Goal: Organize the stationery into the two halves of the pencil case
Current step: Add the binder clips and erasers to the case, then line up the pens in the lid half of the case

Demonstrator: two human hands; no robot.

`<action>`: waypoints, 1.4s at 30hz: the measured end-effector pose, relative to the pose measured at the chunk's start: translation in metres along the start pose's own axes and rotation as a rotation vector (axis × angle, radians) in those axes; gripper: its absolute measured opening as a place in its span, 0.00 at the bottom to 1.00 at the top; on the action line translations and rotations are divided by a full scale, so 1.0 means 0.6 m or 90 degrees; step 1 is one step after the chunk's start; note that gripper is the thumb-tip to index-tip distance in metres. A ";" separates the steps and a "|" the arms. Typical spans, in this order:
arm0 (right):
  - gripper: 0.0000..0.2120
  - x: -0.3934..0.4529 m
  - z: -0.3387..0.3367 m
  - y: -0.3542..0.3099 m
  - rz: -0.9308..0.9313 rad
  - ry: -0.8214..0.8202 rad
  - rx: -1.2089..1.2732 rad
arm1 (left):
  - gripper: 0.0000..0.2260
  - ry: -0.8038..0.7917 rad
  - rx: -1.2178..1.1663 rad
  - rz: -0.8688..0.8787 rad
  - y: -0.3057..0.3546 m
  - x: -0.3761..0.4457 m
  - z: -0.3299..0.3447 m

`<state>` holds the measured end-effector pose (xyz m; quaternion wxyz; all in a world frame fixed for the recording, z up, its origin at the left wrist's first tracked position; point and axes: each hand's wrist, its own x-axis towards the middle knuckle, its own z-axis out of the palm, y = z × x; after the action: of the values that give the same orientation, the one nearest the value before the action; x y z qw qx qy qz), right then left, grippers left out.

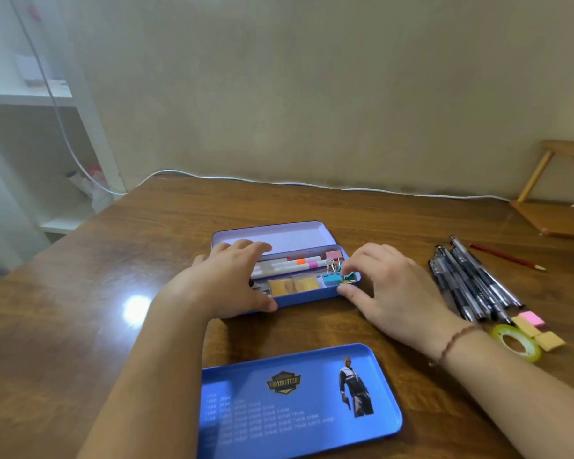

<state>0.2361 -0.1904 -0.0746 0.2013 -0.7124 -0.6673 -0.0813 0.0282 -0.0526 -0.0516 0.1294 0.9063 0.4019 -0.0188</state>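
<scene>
Centrally, on a brown wooden table (113, 260): an open blue case (312, 298), its pale lid (279, 235) tipped up on the far side. Inside, along the far edge, white markers (289, 264) with orange and pink bands, lying lengthwise; by the right end, a pink clip (333, 255); in the near row, a tan eraser (294, 287), then a blue clip (331, 279) and a green clip (351, 277) at the right end. Over the left end, the left hand (227, 279), fingers loosely curved across the far rim, thumb against the near wall, cupping the case rather than squeezing it. At the right end, the right hand (395, 286), fingertips bent down onto the green clip, thumb pressed to the near right corner of the case; whether pinching the clip or only touching, hard to tell. Round the right wrist, a thin red cord (454, 341). Nearer, just below the hands, a separate blue tray (299, 402) lying flat, printed with a gold badge and a standing figure, holding nothing. Well to the right, a loose bundle of black pens (474, 283); beyond them a red pencil (507, 257) on its own. Near the pens' near ends, a pink eraser (532, 318), two tan erasers (537, 332) and a yellow-green tape roll (516, 342). Along the far table edge, a white cable (312, 184); far right, a wooden stand (557, 193); far left, white shelves (30, 101).
</scene>
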 end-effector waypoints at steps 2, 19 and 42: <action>0.10 -0.023 -0.015 -0.019 -0.057 -0.007 0.028 | 0.41 0.031 -0.008 0.007 0.001 -0.004 -0.006; 0.08 -0.099 -0.068 0.090 -0.020 -0.188 -0.034 | 0.08 0.028 -0.082 0.350 0.092 -0.002 0.030; 0.09 -0.106 -0.070 0.027 0.118 0.161 0.289 | 0.12 0.246 -0.486 0.356 0.174 -0.002 0.086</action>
<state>0.2526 -0.2659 -0.0639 0.4441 -0.6914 -0.5699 0.0005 0.1078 -0.1337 -0.0783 0.3750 0.8541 0.1387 0.3326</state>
